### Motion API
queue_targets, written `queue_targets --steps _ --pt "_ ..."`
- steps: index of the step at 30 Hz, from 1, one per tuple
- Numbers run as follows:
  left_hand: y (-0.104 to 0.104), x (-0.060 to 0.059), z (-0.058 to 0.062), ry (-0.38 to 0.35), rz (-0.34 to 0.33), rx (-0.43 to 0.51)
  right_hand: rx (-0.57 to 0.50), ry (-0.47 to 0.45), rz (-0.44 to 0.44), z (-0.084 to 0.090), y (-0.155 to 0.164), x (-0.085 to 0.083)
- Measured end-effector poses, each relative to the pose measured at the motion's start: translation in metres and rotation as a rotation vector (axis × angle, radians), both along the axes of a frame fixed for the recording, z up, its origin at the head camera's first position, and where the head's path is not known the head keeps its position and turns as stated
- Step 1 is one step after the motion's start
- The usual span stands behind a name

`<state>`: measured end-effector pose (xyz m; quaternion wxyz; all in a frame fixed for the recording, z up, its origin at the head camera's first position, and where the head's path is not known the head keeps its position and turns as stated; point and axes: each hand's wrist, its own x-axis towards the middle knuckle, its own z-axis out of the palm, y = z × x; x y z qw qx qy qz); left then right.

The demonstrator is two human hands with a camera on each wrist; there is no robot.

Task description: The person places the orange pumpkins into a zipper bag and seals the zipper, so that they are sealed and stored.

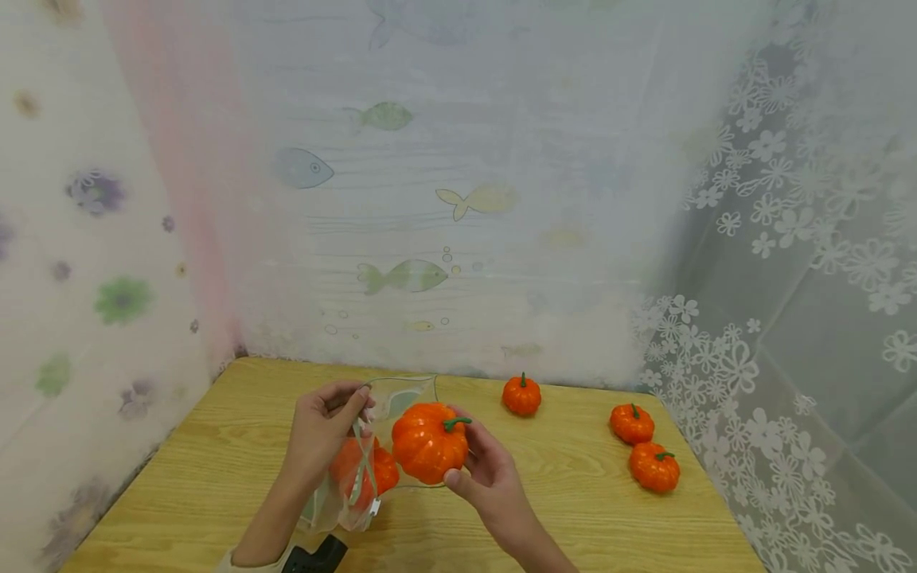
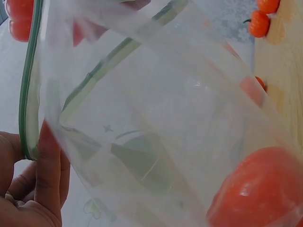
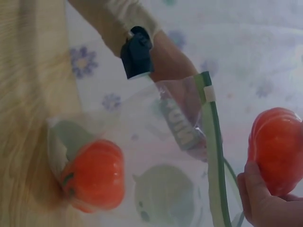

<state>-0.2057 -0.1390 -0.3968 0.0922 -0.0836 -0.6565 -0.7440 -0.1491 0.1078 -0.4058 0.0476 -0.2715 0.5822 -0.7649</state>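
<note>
Head view: right hand point(image 1: 489, 469) gripped a large orange plastic pumpkin point(image 1: 428, 442) at the mouth of a clear zip-top plastic bag point(image 1: 372, 446). Left hand point(image 1: 324, 428) pinched the bag's rim, holding it open above the wooden table point(image 1: 215, 469); another orange pumpkin point(image 3: 94, 175) sat inside.

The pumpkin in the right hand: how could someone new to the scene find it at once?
On the wooden table, look near the front edge, beside the clear zip bag. The pumpkin there is raised off the table in the right hand, and looks larger than the three lying loose.

Bright even light, wrist views blurry
</note>
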Motion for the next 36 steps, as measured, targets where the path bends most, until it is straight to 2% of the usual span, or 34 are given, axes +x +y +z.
queue_targets --steps 8,12,23,27,36 --pt "-0.003 -0.003 -0.002 0.008 -0.018 -0.015 0.092 -0.051 -0.027 0.005 -0.009 -0.007" --pt "-0.004 -0.005 -0.002 0.003 -0.020 -0.026 0.104 -0.049 -0.008 0.005 -0.014 -0.012" --pt "-0.005 -0.007 0.003 -0.017 -0.012 -0.055 0.163 -0.052 -0.022 0.003 -0.022 -0.021" --pt "-0.007 -0.008 0.001 -0.026 -0.007 -0.083 0.186 -0.052 -0.019 0.002 -0.025 -0.022" --pt "-0.005 -0.009 -0.001 -0.041 -0.015 -0.084 0.194 -0.069 -0.036 0.002 -0.028 -0.022"
